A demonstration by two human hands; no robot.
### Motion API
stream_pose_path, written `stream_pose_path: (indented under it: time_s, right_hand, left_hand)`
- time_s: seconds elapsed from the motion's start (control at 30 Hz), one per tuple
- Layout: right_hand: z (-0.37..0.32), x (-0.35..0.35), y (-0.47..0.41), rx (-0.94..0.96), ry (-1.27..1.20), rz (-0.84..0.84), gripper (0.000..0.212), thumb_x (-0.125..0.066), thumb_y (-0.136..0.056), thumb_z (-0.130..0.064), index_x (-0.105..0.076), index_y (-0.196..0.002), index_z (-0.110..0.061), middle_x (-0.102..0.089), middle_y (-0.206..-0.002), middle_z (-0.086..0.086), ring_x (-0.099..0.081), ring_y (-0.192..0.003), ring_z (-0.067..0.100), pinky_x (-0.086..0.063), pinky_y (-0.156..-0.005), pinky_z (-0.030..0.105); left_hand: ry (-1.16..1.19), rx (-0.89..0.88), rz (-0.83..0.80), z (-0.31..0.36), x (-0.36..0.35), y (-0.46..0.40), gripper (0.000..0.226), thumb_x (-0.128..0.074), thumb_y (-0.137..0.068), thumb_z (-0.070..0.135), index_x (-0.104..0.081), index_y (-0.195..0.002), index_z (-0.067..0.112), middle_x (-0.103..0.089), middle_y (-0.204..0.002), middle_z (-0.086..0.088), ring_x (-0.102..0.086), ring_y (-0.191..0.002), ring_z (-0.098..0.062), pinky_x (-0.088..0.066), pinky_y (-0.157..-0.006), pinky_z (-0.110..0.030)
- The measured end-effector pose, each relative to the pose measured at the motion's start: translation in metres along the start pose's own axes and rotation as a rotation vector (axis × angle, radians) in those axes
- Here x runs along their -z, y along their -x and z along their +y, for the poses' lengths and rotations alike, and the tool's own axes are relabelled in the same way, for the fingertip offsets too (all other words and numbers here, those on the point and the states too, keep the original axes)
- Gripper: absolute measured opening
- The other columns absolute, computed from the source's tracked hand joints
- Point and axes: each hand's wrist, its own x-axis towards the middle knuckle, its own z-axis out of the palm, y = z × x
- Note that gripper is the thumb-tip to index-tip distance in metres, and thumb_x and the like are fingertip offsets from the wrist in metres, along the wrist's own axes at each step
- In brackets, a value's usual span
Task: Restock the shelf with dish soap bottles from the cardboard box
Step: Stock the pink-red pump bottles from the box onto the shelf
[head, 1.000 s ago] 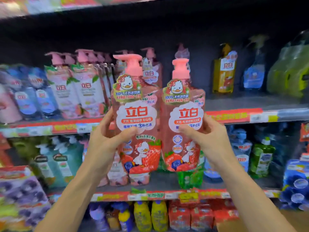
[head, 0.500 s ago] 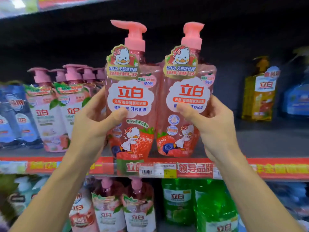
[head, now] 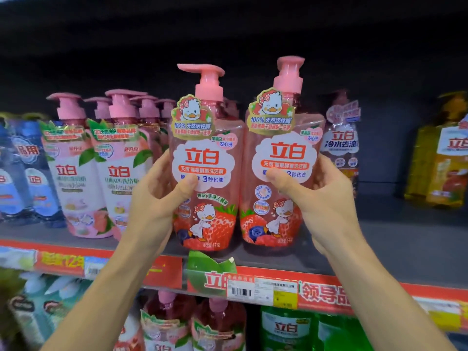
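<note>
Left hand [head: 154, 198]: wrapped around the left strawberry bottle [head: 205, 173], thumb pressed across the white cloud label on its front, fingers hidden behind the bottle.
Right hand [head: 321, 198]: wrapped around the right strawberry bottle [head: 281, 168], thumb lying across the front label, fingers curled round its far side.
Shelf [head: 395, 252]: grey board running the full width at mid height, dark back wall above it; bare board shows to the right of the held bottles.
Price rail [head: 326, 292]: red strip along the shelf's front edge with a white barcode tag [head: 243, 290] and a yellow tag just below the held bottles.
Held bottles: both pink, translucent, upright and side by side, touching or nearly so; their bases sit at the level of the shelf's front part, but whether they rest on it cannot be told.
Pump heads: the left bottle's pink spout points left; the right bottle's pump faces the camera.
Neighbours on the left: a row of pale pink pump bottles [head: 76, 173] with leaf labels standing on the shelf, and blue refill pouches [head: 22, 168] beyond them.
Neighbours on the right: a single darker pump bottle [head: 342, 148] just behind the right hand, and yellow bottles [head: 440, 153] well apart near the edge.
Lower shelf: green bottles [head: 286, 330] and red-capped pouches [head: 167, 323] below the rail.
</note>
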Motion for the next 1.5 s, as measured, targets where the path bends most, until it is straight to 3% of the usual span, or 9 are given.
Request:
stream_pose_path:
  time_s: [0.37, 0.5, 0.6, 0.73, 0.83, 0.93, 1.0, 1.3, 1.5]
  right_hand:
    - [0.008, -0.005, 0.016, -0.017, 0.069, -0.014, 0.064, -0.084, -0.055, -0.039, -0.066, -0.115, -0.028, -0.076, -0.1, -0.02, -0.072, -0.096, 0.0, -0.056, -0.082, 0.026]
    - [0.002, -0.008, 0.02, -0.026, 0.142, -0.049, 0.067, -0.084, -0.054, -0.039, -0.062, -0.117, -0.03, -0.075, -0.1, -0.024, -0.07, -0.094, -0.004, -0.057, -0.081, 0.022]
    - [-0.001, -0.011, 0.026, -0.014, 0.211, -0.032, 0.056, -0.083, -0.061, -0.042, -0.065, -0.113, -0.033, -0.075, -0.1, -0.024, -0.07, -0.094, -0.004, -0.057, -0.08, 0.024]
    - [-0.001, -0.016, 0.039, 0.091, 0.441, 0.102, 0.049, -0.08, -0.071, -0.049, -0.067, -0.117, -0.038, -0.068, -0.11, -0.017, -0.065, -0.102, -0.002, -0.055, -0.088, 0.028]
    - [0.0, -0.024, 0.049, 0.161, 0.578, 0.188, 0.066, -0.081, -0.069, -0.052, -0.06, -0.129, -0.035, -0.056, -0.115, -0.016, -0.059, -0.106, 0.001, -0.052, -0.093, 0.031]
    - [0.004, -0.03, 0.055, 0.147, 0.659, 0.219, 0.086, -0.085, -0.066, -0.053, -0.048, -0.14, -0.03, -0.052, -0.12, -0.012, -0.055, -0.111, 0.007, -0.048, -0.094, 0.03]
    - [0.005, -0.034, 0.057, 0.146, 0.673, 0.244, 0.089, -0.085, -0.067, -0.053, -0.045, -0.142, -0.028, -0.052, -0.122, -0.01, -0.055, -0.113, 0.008, -0.047, -0.093, 0.03]
    - [0.01, -0.036, 0.056, 0.109, 0.683, 0.254, 0.093, -0.082, -0.073, -0.054, -0.036, -0.148, -0.025, -0.047, -0.13, -0.011, -0.049, -0.12, 0.008, -0.044, -0.094, 0.029]
    - [0.011, -0.038, 0.054, 0.087, 0.696, 0.252, 0.096, -0.081, -0.075, -0.053, -0.031, -0.151, -0.022, -0.045, -0.135, -0.004, -0.048, -0.127, 0.017, -0.047, -0.098, 0.037]
  left_hand:
    - [0.011, 0.106, -0.084, -0.01, 0.017, 0.003, 0.087, -0.083, -0.066, 0.052, -0.054, -0.134, 0.007, -0.071, -0.118, 0.0, -0.065, -0.113, -0.015, -0.051, -0.088, -0.018]
    - [-0.01, 0.126, -0.147, -0.008, 0.026, 0.006, 0.056, -0.077, -0.081, 0.04, -0.058, -0.127, 0.014, -0.072, -0.117, 0.003, -0.065, -0.113, -0.012, -0.051, -0.088, -0.018]
    - [-0.093, 0.137, -0.174, -0.002, 0.026, 0.007, 0.04, -0.058, -0.09, 0.028, -0.057, -0.129, 0.019, -0.071, -0.119, 0.004, -0.064, -0.115, -0.012, -0.053, -0.092, -0.026]
    - [-0.344, 0.107, -0.136, 0.01, 0.02, 0.018, 0.037, -0.057, -0.09, 0.044, -0.06, -0.124, 0.03, -0.071, -0.115, 0.016, -0.065, -0.11, -0.004, -0.052, -0.097, -0.041]
    - [-0.6, 0.034, -0.013, 0.015, 0.015, 0.026, 0.055, -0.072, -0.075, 0.06, -0.057, -0.121, 0.034, -0.069, -0.111, 0.019, -0.064, -0.105, -0.002, -0.054, -0.091, -0.04]
    - [-0.809, 0.03, -0.012, 0.013, 0.003, 0.03, 0.109, -0.079, -0.06, 0.068, -0.033, -0.147, 0.022, -0.055, -0.136, 0.008, -0.054, -0.125, -0.013, -0.048, -0.101, -0.043]
    - [-0.897, 0.021, -0.004, 0.013, -0.002, 0.032, 0.123, -0.08, -0.063, 0.063, -0.015, -0.155, 0.012, -0.042, -0.149, -0.003, -0.041, -0.137, -0.021, -0.04, -0.108, -0.041]
    - [-0.945, -0.012, -0.005, 0.002, -0.006, 0.029, 0.124, -0.077, -0.069, 0.06, -0.006, -0.155, 0.006, -0.038, -0.151, -0.009, -0.042, -0.136, -0.027, -0.04, -0.103, -0.042]
    - [-0.895, 0.01, -0.001, -0.017, -0.004, 0.012, 0.11, -0.081, -0.067, 0.058, -0.023, -0.147, 0.007, -0.047, -0.145, -0.008, -0.05, -0.129, -0.03, -0.046, -0.099, -0.051]
